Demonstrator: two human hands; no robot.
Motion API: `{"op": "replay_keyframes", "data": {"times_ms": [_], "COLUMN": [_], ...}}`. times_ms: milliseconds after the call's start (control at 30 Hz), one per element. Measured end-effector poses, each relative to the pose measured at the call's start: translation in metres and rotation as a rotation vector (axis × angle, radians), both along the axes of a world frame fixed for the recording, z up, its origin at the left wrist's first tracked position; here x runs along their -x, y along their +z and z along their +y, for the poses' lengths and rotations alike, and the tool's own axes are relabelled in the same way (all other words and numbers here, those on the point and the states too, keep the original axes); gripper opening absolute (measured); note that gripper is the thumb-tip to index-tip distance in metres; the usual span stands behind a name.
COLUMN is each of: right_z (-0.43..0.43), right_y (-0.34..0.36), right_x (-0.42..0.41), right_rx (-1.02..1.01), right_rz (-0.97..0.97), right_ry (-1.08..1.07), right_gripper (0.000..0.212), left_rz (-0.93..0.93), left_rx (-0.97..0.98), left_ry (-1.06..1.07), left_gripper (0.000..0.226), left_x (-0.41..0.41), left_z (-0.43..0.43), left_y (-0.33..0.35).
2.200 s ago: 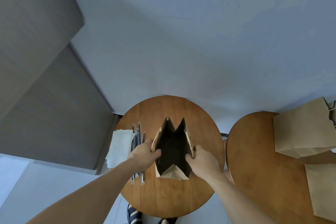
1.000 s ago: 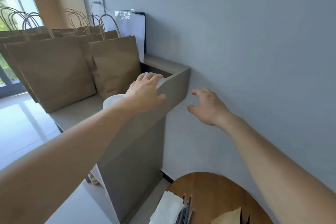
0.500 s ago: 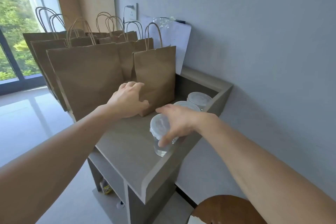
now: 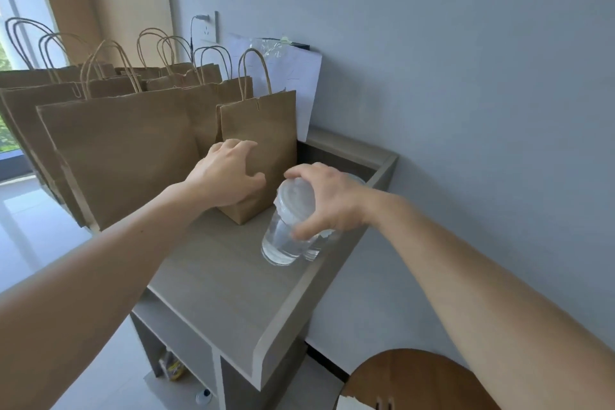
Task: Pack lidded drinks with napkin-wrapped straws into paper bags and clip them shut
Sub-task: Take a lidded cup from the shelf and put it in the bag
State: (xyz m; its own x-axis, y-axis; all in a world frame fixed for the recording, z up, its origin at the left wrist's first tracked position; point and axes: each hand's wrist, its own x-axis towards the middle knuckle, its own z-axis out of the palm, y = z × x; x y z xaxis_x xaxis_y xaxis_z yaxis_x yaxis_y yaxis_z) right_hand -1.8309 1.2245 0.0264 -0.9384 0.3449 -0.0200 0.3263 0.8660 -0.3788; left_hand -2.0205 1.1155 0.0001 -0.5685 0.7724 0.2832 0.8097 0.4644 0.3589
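Beside the bag [image 4: 266, 130], tilted lidded drink [image 4: 282, 242]

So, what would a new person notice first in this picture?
First, the right hand gripping a clear lidded cup, which is tilted, near the right rim of the grey cabinet. Next, the row of brown paper bags with handles standing on the cabinet's left and back part. The left hand is spread in front of the smallest bag.
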Motion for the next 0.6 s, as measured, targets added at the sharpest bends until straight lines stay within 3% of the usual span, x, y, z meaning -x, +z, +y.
{"op": "replay_keyframes", "data": {"times_ms": [333, 600], "right_z": [0.039, 0.078], "right_y": [0.045, -0.025], "right_x": [-0.159, -0.32], "right_rx": [0.028, -0.022], "right_rz": [0.348, 0.182], "right_ry": [-0.284, -0.54], "right_gripper": [0.099, 0.096], "left_rz": [0.078, 0.049], "left_rx": [-0.023, 0.099], "left_ry": [-0.232, -0.452], "left_gripper": [0.07, 0.073], "left_x": [-0.112, -0.279], "left_z": [0.08, 0.152], "left_y": [0.031, -0.025]}}
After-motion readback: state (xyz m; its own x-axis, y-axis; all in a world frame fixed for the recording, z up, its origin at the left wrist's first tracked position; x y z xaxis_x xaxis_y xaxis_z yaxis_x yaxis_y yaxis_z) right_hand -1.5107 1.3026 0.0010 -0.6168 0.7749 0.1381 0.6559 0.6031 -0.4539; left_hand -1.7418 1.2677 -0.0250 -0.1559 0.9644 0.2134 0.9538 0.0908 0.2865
